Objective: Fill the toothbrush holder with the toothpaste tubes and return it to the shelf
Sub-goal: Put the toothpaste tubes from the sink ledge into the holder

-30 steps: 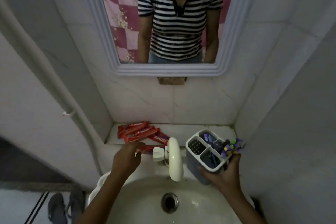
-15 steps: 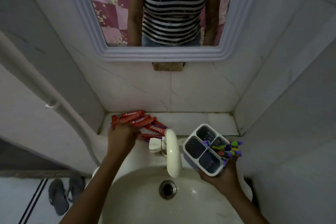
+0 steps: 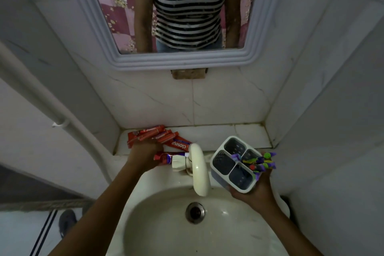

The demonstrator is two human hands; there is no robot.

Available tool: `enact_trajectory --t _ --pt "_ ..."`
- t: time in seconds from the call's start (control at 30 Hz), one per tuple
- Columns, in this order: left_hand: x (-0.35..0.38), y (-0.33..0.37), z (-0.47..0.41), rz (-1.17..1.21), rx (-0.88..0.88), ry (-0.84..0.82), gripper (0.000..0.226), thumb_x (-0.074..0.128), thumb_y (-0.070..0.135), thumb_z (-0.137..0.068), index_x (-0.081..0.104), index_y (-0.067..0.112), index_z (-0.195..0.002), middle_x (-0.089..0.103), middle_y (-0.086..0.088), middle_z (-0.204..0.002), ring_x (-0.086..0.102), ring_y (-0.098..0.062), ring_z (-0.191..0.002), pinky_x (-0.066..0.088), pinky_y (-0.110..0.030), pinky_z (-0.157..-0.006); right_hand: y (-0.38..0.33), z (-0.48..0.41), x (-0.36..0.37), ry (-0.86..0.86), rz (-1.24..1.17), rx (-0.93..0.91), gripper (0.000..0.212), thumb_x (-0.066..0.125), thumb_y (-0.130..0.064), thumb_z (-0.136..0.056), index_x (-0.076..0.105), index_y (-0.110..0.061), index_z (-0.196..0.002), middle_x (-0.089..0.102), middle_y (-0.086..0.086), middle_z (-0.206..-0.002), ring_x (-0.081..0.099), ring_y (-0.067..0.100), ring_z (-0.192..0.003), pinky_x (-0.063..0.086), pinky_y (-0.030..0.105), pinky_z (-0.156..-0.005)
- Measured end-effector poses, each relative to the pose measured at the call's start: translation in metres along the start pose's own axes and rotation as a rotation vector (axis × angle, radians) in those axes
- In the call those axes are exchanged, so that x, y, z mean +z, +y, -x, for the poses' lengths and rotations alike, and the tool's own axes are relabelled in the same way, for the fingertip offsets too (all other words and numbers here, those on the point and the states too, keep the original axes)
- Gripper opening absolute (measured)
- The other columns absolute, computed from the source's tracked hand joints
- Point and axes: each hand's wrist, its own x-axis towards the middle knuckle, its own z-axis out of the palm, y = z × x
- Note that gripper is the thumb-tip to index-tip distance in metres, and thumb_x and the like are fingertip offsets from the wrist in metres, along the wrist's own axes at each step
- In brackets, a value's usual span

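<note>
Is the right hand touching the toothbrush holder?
Touching. The head view shows the right hand cupped under the toothbrush holder, fingers against its side.

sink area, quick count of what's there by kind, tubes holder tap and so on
red tubes: at least 5, overlapping and partly under the left hand
holder: 1, in the right hand
toothbrush bundle: 1
tap: 1
mirror: 1
total: at least 9
</note>
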Motion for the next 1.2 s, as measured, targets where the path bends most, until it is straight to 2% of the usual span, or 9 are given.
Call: enact_trajectory --t 0.07,0.17,0.27,0.4,0.63,0.8,1.0,1.07,1.2 --pt "0.002 0.001 0.002 -0.022 -0.022 0.021 0.037 0.057 0.054 -0.073 0.073 0.022 -0.079 0.076 0.000 -0.088 0.069 -0.022 -0.088 0.056 -0.035 -0.078 -0.004 -0.004 -0.007 -0.052 -0.037 0.048 0.097 0.064 -0.068 -0.072 0.031 -0.025 -0.153 0.030 0.012 -0.162 0.031 0.039 -0.147 0.036 0.050 -0.116" --pt "-0.010 0.003 0.007 0.013 -0.069 0.142 0.031 0.083 0.034 -0.062 0.074 0.019 -0.087 0.077 -0.008 -0.085 0.072 -0.028 -0.078 0.059 -0.034 -0.069 -0.004 -0.003 -0.008 -0.114 -0.040 0.074 0.106 0.072 -0.065 -0.067 0.029 -0.024 -0.154 0.026 0.013 -0.163 0.026 0.040 -0.148 0.022 0.047 -0.124" --pt "-0.034 -0.006 0.015 0.177 -0.133 0.237 0.036 0.068 0.040 -0.066 0.072 0.019 -0.095 0.077 -0.009 -0.085 0.072 -0.030 -0.075 0.057 -0.034 -0.065 -0.001 0.004 0.002 -0.179 -0.077 0.118 0.098 0.057 -0.069 -0.075 0.027 -0.021 -0.154 0.022 0.014 -0.164 0.023 0.041 -0.149 0.005 0.040 -0.128" --pt "-0.066 -0.015 0.013 0.397 -0.164 0.230 0.024 0.074 0.008 -0.069 0.068 0.013 -0.091 0.070 -0.010 -0.092 0.065 -0.032 -0.084 0.051 -0.037 -0.072 0.001 0.005 0.005 -0.219 -0.109 0.129 0.103 0.053 -0.077 -0.074 0.027 -0.019 -0.154 0.022 0.017 -0.164 0.021 0.043 -0.149 0.000 0.041 -0.129" --pt "-0.146 0.041 0.004 0.604 0.021 0.628 0.024 0.068 -0.001 -0.080 0.070 0.004 -0.103 0.066 -0.009 -0.094 0.062 -0.019 -0.085 0.050 -0.029 -0.073 0.001 -0.002 0.001 -0.236 -0.066 0.067 0.110 0.071 -0.071 -0.065 0.033 -0.017 -0.152 0.029 0.020 -0.161 0.027 0.047 -0.146 0.010 0.048 -0.127" --pt "-0.165 0.114 -0.021 0.720 0.218 0.450 0.025 0.067 0.007 -0.083 0.068 0.007 -0.108 0.067 -0.007 -0.102 0.064 -0.020 -0.092 0.055 -0.033 -0.084 0.002 0.000 0.006 -0.191 -0.037 -0.006 0.116 0.087 -0.059 -0.052 0.038 -0.017 -0.149 0.036 0.020 -0.158 0.033 0.045 -0.144 0.017 0.051 -0.125" --pt "-0.145 0.159 -0.057 0.783 0.282 0.295 0.027 0.074 0.019 -0.079 0.070 0.012 -0.105 0.067 -0.005 -0.095 0.064 -0.020 -0.086 0.056 -0.037 -0.078 0.000 0.002 0.009 -0.216 -0.101 0.063 0.119 0.088 -0.058 -0.051 0.035 -0.021 -0.151 0.031 0.016 -0.161 0.031 0.043 -0.146 0.033 0.053 -0.118" --pt "-0.138 0.168 -0.064 0.681 0.321 0.224 0.028 0.073 0.017 -0.079 0.071 0.012 -0.106 0.069 -0.008 -0.097 0.064 -0.024 -0.088 0.054 -0.036 -0.078 0.000 0.002 0.008 -0.213 -0.102 0.069 0.120 0.087 -0.059 -0.051 0.032 -0.023 -0.152 0.030 0.014 -0.162 0.031 0.042 -0.146 0.029 0.051 -0.121" --pt "-0.122 0.183 -0.068 0.362 0.383 0.003 0.028 0.072 0.022 -0.078 0.073 0.021 -0.106 0.074 -0.005 -0.102 0.064 -0.024 -0.095 0.049 -0.031 -0.075 -0.001 -0.001 0.002 -0.167 -0.117 0.082 0.122 0.087 -0.060 -0.050 0.032 -0.024 -0.152 0.031 0.012 -0.162 0.032 0.039 -0.146 0.043 0.054 -0.110"
